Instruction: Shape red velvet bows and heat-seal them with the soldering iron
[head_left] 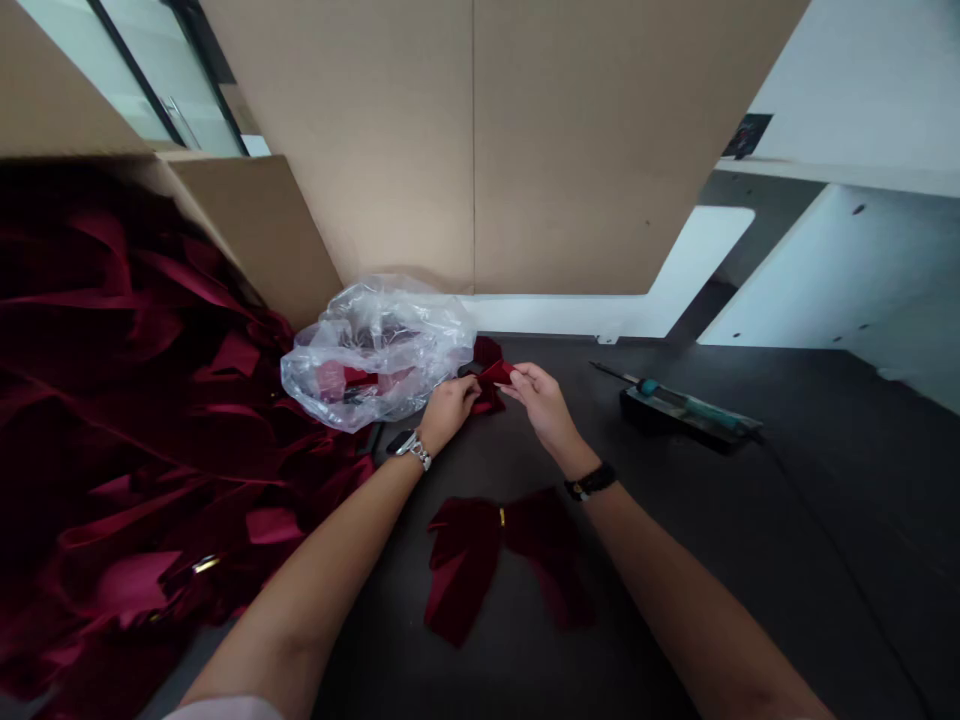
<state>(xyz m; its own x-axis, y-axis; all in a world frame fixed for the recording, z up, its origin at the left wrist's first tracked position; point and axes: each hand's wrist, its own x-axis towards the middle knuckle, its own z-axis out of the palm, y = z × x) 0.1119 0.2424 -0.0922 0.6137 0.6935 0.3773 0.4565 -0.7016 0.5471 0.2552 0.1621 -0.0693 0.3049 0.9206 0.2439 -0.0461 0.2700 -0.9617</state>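
Both my hands meet at the middle of the dark table (720,560), pinching a piece of dark red velvet (489,378) between them. My left hand (448,412) holds its near side, and my right hand (544,405) holds a folded point of it with finger and thumb. Part of the velvet is hidden by my fingers. Just below my hands lies a finished dark red velvet bow (499,550) with a small gold band at its centre. A transparent plastic bag (379,352) with red material inside sits against my left hand.
A large heap of dark red velvet bows (135,400) spills over the left side. A teal-handled soldering iron (686,405) rests on a dark stand to the right, with a cord running off. Cardboard panels (472,150) stand behind the table.
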